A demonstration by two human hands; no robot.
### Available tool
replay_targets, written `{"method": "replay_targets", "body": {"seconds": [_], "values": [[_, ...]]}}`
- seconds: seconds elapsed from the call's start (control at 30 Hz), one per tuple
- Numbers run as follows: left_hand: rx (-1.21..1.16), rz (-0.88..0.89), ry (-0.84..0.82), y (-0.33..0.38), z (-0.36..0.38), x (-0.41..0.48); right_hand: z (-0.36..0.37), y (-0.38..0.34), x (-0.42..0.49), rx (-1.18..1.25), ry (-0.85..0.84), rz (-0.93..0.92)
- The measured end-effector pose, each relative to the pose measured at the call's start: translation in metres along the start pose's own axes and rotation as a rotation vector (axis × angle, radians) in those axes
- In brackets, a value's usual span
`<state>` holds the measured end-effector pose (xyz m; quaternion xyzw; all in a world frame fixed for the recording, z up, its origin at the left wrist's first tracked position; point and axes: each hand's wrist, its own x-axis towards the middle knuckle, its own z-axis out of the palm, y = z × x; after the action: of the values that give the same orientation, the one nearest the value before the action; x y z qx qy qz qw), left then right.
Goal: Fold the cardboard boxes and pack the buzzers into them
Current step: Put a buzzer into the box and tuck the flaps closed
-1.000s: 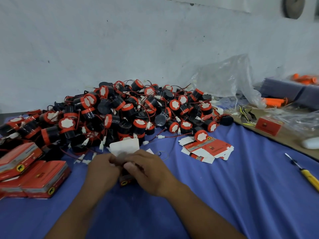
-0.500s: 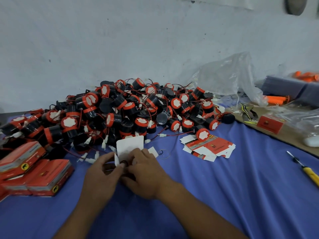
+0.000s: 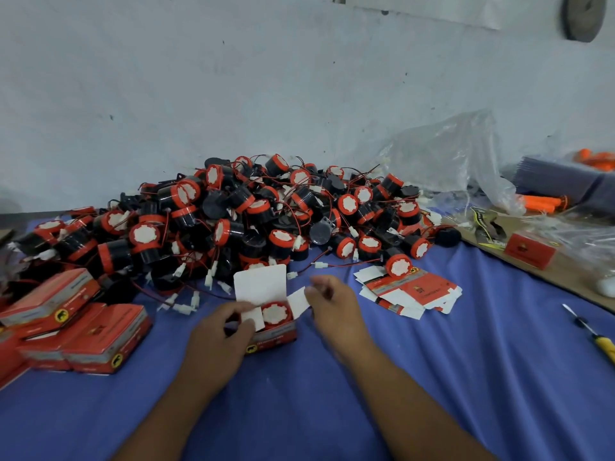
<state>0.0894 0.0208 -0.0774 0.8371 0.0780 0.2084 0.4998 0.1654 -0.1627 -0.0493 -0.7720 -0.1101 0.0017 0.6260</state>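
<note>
left hand (image 3: 218,332) grips open red cardboard box (image 3: 272,338) | red-capped black buzzer (image 3: 275,314) inside | right hand (image 3: 334,306) by flap (image 3: 299,302), blurred, grip unclear

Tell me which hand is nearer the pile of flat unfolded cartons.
Right. The right hand sits just left of the flat cartons; the left hand is farther left, across the open box.

No legible text, print on packed boxes (image 3: 103,331) and flat boxes (image 3: 424,289) blurred

Buzzer (image 3: 276,313) in open box (image 3: 271,331). Pile (image 3: 233,221) behind at 12 o'clock, closed boxes (image 3: 100,337) 9 o'clock, flat boxes (image 3: 419,291) 2 o'clock.
</note>
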Motion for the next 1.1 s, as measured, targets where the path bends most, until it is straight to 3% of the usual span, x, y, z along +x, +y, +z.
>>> {"method": "replay_targets", "body": {"seconds": [0.1,0.23,0.3,0.37,0.47,0.53,0.67,0.73,0.83,1.1], "values": [[-0.161,-0.032,0.0,0.001,0.0,0.003,0.005,-0.003,-0.002,0.32,-0.13,0.053],[-0.158,0.051,-0.113,0.003,-0.003,0.005,0.012,0.004,-0.004,-0.061,-0.167,-0.093],[-0.14,0.081,-0.145,0.004,-0.007,0.006,0.013,0.004,-0.004,-0.015,-0.22,-0.069],[-0.127,0.108,-0.188,0.004,-0.012,0.008,0.011,0.002,-0.004,0.0,-0.271,-0.165],[-0.148,0.136,-0.34,0.0,-0.025,0.011,0.01,0.002,-0.003,-0.209,-0.301,-0.395],[-0.154,0.109,-0.39,-0.002,-0.029,0.011,0.009,0.003,-0.004,-0.311,-0.361,-0.435],[-0.071,0.151,-0.262,-0.008,-0.026,0.011,0.003,0.0,-0.008,-0.36,-0.502,-0.472],[-0.101,0.142,-0.282,-0.009,-0.026,0.01,0.002,0.0,-0.009,-0.362,-0.535,-0.436],[-0.153,0.15,-0.326,-0.006,-0.028,0.007,0.003,0.001,-0.01,-0.372,-0.475,-0.463],[-0.006,0.195,-0.206,0.0,-0.024,0.004,0.004,0.002,-0.007,-0.272,-0.393,-0.497]]}}
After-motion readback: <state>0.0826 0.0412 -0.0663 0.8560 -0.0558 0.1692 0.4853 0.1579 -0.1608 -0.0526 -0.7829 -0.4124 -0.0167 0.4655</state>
